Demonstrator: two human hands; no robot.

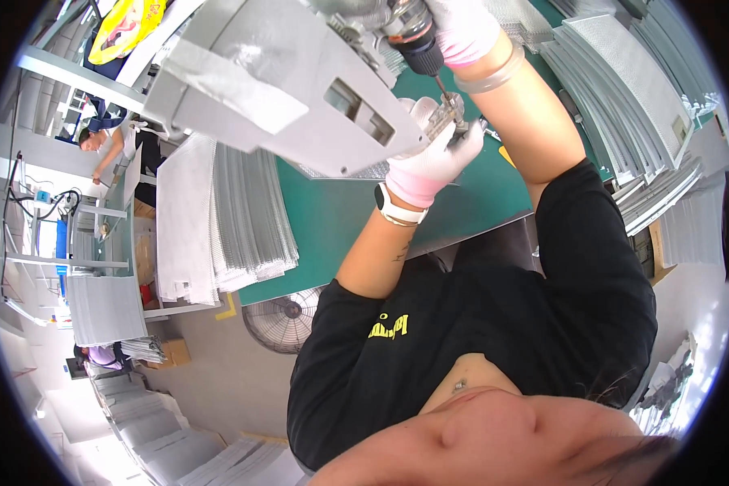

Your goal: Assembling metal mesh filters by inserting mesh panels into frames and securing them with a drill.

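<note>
White-gloved, my right hand is closed round a power drill with a black chuck, partly cut off by the upper edge. The drill's thin bit points down at a small silver metal part; whether it touches the part cannot be made out. Fingers of my left hand, also gloved, grip that part from below and beside it. Just left of both hands a large grey sheet-metal housing with rectangular cut-outs fills the upper middle. All of this is above a green tabletop.
Stacks of thin metal panels stand at the left and at the right. A round floor fan is below the table's edge. Another person works at a far-left bench. A yellow bag lies at the upper left.
</note>
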